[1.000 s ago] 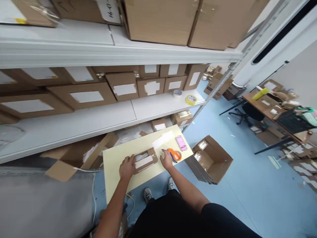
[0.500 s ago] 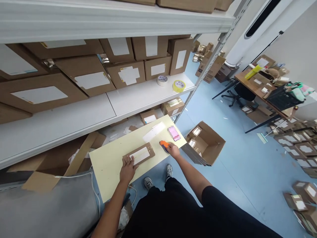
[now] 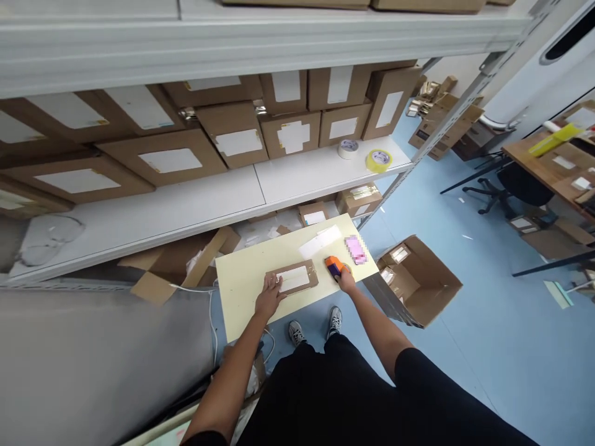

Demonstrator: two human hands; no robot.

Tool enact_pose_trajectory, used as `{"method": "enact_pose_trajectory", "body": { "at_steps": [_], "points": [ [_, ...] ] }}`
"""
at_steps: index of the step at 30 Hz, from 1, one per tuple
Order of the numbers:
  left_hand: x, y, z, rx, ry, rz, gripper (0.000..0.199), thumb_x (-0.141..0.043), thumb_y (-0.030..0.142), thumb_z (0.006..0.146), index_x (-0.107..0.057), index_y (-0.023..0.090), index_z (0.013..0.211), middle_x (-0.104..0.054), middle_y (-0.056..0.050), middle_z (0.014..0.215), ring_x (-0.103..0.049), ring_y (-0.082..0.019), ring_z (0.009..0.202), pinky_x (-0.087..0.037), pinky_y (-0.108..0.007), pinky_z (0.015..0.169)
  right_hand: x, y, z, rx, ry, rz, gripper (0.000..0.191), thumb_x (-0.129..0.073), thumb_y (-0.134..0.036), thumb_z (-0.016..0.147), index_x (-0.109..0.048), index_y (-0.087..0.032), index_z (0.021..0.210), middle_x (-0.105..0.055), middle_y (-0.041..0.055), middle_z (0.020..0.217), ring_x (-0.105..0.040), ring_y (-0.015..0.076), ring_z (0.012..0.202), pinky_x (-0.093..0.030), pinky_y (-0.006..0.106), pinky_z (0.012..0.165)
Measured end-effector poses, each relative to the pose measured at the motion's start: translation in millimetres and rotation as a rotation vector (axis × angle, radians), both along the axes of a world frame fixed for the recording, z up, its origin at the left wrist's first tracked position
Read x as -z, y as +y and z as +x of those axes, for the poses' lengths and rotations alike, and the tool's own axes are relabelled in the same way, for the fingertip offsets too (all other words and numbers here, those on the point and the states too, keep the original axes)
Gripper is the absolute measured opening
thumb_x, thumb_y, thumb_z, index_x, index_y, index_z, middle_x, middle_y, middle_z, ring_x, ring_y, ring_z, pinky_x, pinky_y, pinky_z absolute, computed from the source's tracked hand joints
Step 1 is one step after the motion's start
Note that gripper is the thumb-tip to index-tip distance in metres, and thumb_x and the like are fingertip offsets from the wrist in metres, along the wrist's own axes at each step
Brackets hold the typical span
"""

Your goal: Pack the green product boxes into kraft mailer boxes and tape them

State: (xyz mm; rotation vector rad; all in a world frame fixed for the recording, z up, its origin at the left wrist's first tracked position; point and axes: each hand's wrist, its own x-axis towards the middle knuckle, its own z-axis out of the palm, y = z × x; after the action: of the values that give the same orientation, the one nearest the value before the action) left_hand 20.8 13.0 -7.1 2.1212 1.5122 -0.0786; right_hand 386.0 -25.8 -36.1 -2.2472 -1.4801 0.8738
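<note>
A narrow brown cardboard box (image 3: 313, 277) with a white label lies flat on the pale yellow board (image 3: 246, 266). My left hand (image 3: 268, 298) holds its left end, fingers over the top edge. To the right of the box, my right hand (image 3: 345, 280) is closed around an orange and dark blue tape dispenser (image 3: 333, 266), low over the board or resting on it; I cannot tell which. A pink, pixelated flat item (image 3: 356, 249) lies at the board's right end. Behind the box is a white paper strip (image 3: 320, 241).
An open carton (image 3: 430, 282) with several small boxes stands on the floor to the right. Labelled cartons fill the shelf (image 3: 209, 198) ahead, with a white tape roll (image 3: 348, 148) and a yellow tape roll (image 3: 379, 160) at its right end. A shelf post (image 3: 446, 118) rises on the right.
My view has swung left, so everything sits further right. The tape dispenser has turned in my right hand and shows its dark blue side. My left hand stays on the box.
</note>
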Motion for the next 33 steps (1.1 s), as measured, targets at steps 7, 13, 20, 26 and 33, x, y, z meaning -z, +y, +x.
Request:
{"method": "enact_pose_trajectory", "body": {
  "at_steps": [7, 13, 20, 26, 33],
  "points": [
    [-2.6, -1.0, -4.5, 0.005, -0.072, -0.067, 0.069, -0.063, 0.040, 0.095, -0.041, 0.025, 0.159, -0.026, -0.011, 0.172, -0.006, -0.033, 0.162, -0.041, -0.044, 0.117, -71.8, -22.0, -42.4, -0.199, 0.356, 0.198, 0.042, -0.052, -0.048, 0.097, -0.053, -0.022, 0.130, -0.073, 0.0084, 0.104, -0.068, 0.0281, 0.092, -0.054, 0.039, 0.082],
    [-2.2, -3.2, -13.6, 0.064, -0.104, -0.137, 0.072, -0.059, 0.029, 0.096, -0.033, 0.028, 0.163, -0.011, -0.005, 0.175, 0.006, -0.030, 0.161, -0.041, -0.049, 0.118, -100.1, -11.8, -116.3, -0.300, 0.611, 0.175, 0.044, -0.069, -0.052, 0.088, -0.058, -0.022, 0.117, -0.068, 0.0045, 0.103, -0.063, 0.0243, 0.092, -0.052, 0.038, 0.083],
    [-6.1, 0.1, -16.0, 0.023, -0.224, -0.188, 0.076, -0.067, 0.023, 0.088, -0.040, 0.027, 0.159, -0.013, -0.005, 0.174, 0.006, -0.029, 0.161, -0.031, -0.048, 0.125, -84.7, -10.9, -116.5, -0.265, 0.678, 0.086, 0.053, -0.076, -0.061, 0.080, -0.061, -0.023, 0.113, -0.068, 0.0034, 0.096, -0.064, 0.0231, 0.087, -0.054, 0.038, 0.081],
    [-26.2, 14.3, -7.2, -0.170, -0.457, -0.139, 0.054, -0.071, 0.033, 0.086, -0.066, 0.020, 0.138, -0.051, -0.012, 0.159, -0.033, -0.031, 0.155, -0.029, -0.045, 0.126, -83.1, -10.6, -108.2, -0.349, 0.691, 0.009, 0.064, -0.077, -0.067, 0.076, -0.060, -0.024, 0.120, -0.068, 0.0044, 0.101, -0.065, 0.0249, 0.091, -0.055, 0.038, 0.083],
    [-55.9, 36.3, 22.3, -0.308, -0.973, -0.401, 0.053, -0.068, 0.061, 0.085, -0.081, 0.014, 0.104, -0.081, -0.013, 0.105, -0.073, -0.028, 0.103, -0.055, -0.039, 0.095, -86.4, -18.2, -112.6, -0.358, 0.663, 0.047, 0.070, -0.076, -0.064, 0.079, -0.056, -0.024, 0.132, -0.068, 0.0060, 0.112, -0.064, 0.0276, 0.102, -0.052, 0.042, 0.093]
  ]
}}
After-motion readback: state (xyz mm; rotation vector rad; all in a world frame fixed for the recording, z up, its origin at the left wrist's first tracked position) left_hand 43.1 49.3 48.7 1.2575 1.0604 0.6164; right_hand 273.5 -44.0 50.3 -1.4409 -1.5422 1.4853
